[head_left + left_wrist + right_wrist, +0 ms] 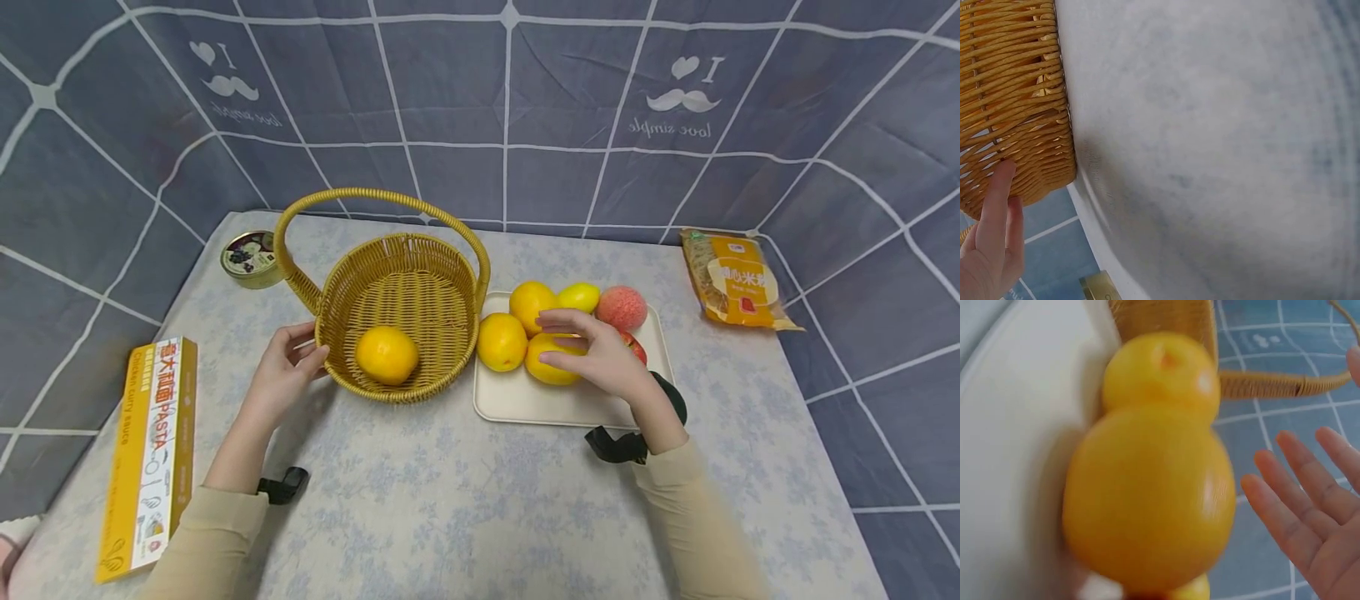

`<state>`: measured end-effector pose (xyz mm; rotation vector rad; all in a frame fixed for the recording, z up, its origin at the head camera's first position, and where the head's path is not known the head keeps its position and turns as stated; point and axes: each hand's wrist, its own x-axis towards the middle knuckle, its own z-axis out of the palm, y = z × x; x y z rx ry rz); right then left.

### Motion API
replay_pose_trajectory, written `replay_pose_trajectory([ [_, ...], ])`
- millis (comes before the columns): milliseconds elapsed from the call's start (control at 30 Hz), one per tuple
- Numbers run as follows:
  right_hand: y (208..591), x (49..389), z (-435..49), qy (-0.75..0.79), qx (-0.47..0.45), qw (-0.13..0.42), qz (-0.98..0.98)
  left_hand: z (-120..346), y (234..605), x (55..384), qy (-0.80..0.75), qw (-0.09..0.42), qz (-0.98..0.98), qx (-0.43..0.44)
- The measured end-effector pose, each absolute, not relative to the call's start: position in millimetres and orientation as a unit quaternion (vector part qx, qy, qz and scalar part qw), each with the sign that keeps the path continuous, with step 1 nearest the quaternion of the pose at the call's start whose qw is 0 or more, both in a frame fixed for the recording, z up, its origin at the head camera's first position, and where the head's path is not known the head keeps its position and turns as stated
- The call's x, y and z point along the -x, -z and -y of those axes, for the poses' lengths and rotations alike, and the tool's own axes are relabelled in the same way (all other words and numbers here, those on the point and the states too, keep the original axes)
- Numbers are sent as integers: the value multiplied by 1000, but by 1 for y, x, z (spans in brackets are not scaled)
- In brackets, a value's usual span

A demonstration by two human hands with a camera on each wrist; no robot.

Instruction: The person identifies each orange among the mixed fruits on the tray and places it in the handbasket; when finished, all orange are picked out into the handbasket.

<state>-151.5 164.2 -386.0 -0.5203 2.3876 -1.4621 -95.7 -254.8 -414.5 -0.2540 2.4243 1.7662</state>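
Golden wicker, the basket (408, 300) is set toward the tabletop's (465, 500) far edge with 1 orange-yellow fruit (386, 355) inside; the tray's (525, 408) oranges (502, 342), lemon (578, 297) and peach (622, 308) are presumably left. Its side is touched by the relaxed left hand (287, 371); nothing is held by the spread right hand (600, 352).

I'm looking at a small kitchen-like corner, seemingly a staged one; whether I'm standing in someone's home is looking uncertain. Grey-blue cloth (450, 83) is hanging around the back and sides, creasing and bowing, and its white grid is imitating tiles while its "love simple" print is reading backwards. Groceries are giving the place its kitchen air: a pasta box (153, 450), a tin (252, 260) and a packet (738, 279) are lying on the flower-patterned worktop (465, 500), where a basket (401, 300) and a tray (540, 408) are holding fruit (501, 342).
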Motion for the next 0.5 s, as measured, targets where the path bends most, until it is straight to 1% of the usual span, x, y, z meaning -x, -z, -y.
replay_pose_trajectory([
  [167,386,150,-176,441,184,120,-870,255,417,95,-584,64,-805,83],
  [500,391,154,-179,370,176,119,-904,255,417,96,-586,60,-804,84],
])
